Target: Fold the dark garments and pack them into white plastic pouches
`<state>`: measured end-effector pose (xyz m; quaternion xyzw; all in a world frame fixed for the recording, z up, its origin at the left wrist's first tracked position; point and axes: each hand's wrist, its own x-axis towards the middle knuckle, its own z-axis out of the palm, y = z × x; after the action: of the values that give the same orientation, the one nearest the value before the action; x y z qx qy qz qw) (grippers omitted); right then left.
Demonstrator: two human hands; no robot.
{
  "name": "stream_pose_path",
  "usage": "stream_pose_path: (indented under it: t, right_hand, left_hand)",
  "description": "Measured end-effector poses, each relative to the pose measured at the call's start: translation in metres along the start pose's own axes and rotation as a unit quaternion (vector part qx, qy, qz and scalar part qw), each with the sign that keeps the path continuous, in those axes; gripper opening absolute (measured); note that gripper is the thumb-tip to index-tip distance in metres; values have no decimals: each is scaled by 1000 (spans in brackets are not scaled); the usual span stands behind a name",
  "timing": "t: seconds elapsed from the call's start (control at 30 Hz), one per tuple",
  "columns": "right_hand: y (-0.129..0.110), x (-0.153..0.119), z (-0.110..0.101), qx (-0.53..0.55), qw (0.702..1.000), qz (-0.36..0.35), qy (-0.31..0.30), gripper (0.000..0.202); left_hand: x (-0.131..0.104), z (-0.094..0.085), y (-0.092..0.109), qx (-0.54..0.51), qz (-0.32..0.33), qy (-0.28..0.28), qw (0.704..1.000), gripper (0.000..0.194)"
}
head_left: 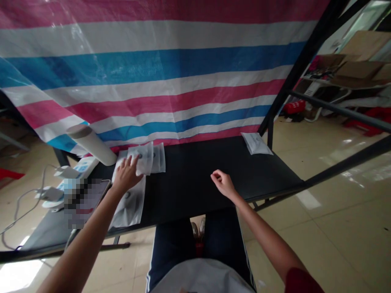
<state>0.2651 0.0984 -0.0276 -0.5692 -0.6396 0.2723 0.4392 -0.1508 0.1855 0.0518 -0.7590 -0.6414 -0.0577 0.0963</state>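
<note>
My left hand (pixel 126 174) is open, its fingers spread over a stack of frosted plastic zip bags (pixel 130 207) at the left of the black table (pixel 189 179). Its fingertips reach the upper bags (pixel 145 158), which overlap one another. Whether it presses on them or hovers just above, I cannot tell. My right hand (pixel 223 184) is closed near the table's front edge, with its fingers curled in and nothing showing in them. Away from both hands, a filled white pouch (pixel 256 143) lies at the far right corner of the table.
Left of the bags stand a pale bottle (pixel 91 144), a power strip (pixel 87 165) with plugged-in chargers (pixel 50 194), cables and a partly blurred phone (pixel 94 197). A striped plastic sheet (pixel 171 93) hangs behind the table. Black frame bars (pixel 345 160) run along the right.
</note>
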Motion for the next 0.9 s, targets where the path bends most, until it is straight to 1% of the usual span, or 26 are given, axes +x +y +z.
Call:
stream_pose_path:
  t: [0.07,0.1,0.13,0.17,0.2,0.23,0.3,0.33,0.4,0.47,0.5,0.57,0.63,0.7,0.77,0.83,0.9]
  right_hand:
    - [16,8,-40,-99,992,-18,78,26]
    - [26,14,-62,-160,979,-18,122,27]
    - [37,21,-84,-225,962,-6,152,29]
    - [47,28,-105,-287,944,12,163,34]
    - [58,35,-124,-339,928,33,153,40]
    - [67,41,-141,-379,913,59,141,46]
    - [84,52,-166,-428,888,120,118,58]
    - [90,56,-174,-438,881,149,103,64]
    - [100,62,-180,-442,872,202,57,72]
    - [107,66,-177,-443,867,230,15,76]
    - [109,67,-173,-446,864,234,4,76]
    - [108,68,-162,-455,863,221,3,76]
    - [98,65,-148,-462,867,188,6,75]
    - [80,56,-130,-462,877,134,-7,74]
    - [55,37,-105,-450,890,65,-35,71]
    - [24,7,-72,-428,901,-6,-66,72]
    - [-9,-29,-35,-398,910,-62,-99,73]
  left_hand:
    - [-17,-13,1,-25,19,44,999,75]
    - [-28,-20,4,-48,32,72,996,69]
    - [-41,-26,8,-77,45,100,991,59]
    - [-56,-31,14,-110,58,130,984,49]
    - [-72,-34,22,-144,74,157,974,39]
    - [-89,-36,32,-177,94,172,964,30]
    - [-124,-33,54,-237,138,180,945,18]
    - [-140,-30,66,-262,158,177,935,13]
    - [-169,-23,89,-298,176,168,923,11]
    - [-190,-16,107,-319,163,157,920,12]
    - [-197,-14,113,-328,148,153,920,12]
    - [-206,-11,120,-344,117,149,920,11]
    - [-207,-11,123,-358,94,148,917,10]
    - [-202,-12,125,-371,86,144,913,9]
    - [-193,-15,128,-384,88,140,908,9]
    - [-180,-19,135,-396,100,139,902,9]
    - [-165,-26,144,-406,114,139,896,9]
